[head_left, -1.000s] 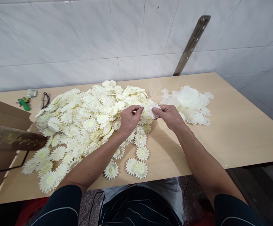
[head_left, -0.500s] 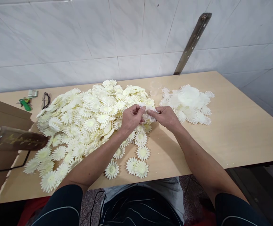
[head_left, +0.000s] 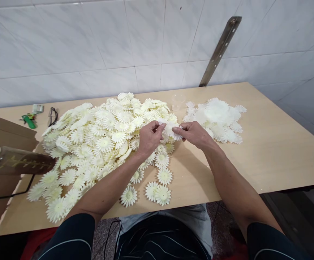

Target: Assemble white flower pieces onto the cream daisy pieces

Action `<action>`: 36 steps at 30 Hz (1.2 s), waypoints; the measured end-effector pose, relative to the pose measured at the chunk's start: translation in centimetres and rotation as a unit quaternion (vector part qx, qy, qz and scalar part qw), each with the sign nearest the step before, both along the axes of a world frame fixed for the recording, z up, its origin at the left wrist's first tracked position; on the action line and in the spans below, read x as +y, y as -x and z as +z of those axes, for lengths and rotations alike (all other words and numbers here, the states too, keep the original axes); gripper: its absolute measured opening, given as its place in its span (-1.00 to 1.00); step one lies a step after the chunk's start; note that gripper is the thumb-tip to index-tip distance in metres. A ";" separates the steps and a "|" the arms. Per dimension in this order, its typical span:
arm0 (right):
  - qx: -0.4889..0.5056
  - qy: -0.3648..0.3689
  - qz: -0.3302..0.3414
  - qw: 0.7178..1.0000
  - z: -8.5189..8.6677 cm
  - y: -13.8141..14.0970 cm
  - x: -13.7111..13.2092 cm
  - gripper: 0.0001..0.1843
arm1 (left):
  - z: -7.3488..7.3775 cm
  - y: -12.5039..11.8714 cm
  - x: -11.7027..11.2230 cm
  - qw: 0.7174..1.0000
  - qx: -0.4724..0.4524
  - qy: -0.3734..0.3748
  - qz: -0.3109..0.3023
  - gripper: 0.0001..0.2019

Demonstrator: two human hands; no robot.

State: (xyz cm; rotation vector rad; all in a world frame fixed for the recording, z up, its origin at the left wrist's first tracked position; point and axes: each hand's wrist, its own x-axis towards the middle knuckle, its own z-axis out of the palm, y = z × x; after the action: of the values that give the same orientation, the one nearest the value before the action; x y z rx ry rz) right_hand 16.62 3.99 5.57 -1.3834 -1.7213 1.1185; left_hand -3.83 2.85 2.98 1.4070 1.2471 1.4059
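Observation:
A white plastic daisy flower (head_left: 171, 129) is pinched between both hands above the wooden table (head_left: 276, 151). My left hand (head_left: 149, 139) grips its left edge with thumb and fingers closed. My right hand (head_left: 193, 134) pinches its right edge. A big heap of cream daisy flowers (head_left: 97, 141) lies to the left under my left hand. A smaller pile of whiter flowers (head_left: 218, 118) lies just beyond my right hand.
A glue gun (head_left: 13, 160) lies on a cardboard box (head_left: 2, 131) at the left. Green-handled scissors (head_left: 28, 119) and glasses (head_left: 51, 115) lie at the back left. A small clear cup (head_left: 176, 103) stands between the piles. A metal bar (head_left: 219, 50) leans on the tiled wall.
My hands came closer together around the flower, then the right hand drew slightly right again. The piles have not moved.

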 end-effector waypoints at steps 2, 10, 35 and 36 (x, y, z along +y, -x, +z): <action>-0.012 -0.007 -0.010 1.000 0.6 -0.7 -0.1 -0.13 | 0.0 0.0 0.0 1.000 0.000 -0.003 0.007 -0.61; -0.152 -0.201 -0.340 0.906 1.2 -8.7 2.0 -0.42 | 0.0 -0.1 0.1 1.000 -0.003 -0.002 0.013 -0.60; 0.099 -0.016 -0.034 0.994 -1.0 0.7 0.3 -0.44 | 0.6 -0.4 -0.4 0.999 -0.008 0.004 -0.039 -0.55; 0.096 -0.018 -0.040 0.994 -0.9 0.5 0.3 -0.45 | 0.6 -0.4 -0.5 0.999 -0.006 0.002 -0.036 -0.55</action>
State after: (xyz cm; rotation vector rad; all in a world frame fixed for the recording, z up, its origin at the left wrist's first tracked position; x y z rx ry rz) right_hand 16.08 4.29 4.67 -1.2663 -1.5293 1.1321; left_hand -3.47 2.38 3.59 1.4250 1.1788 1.3608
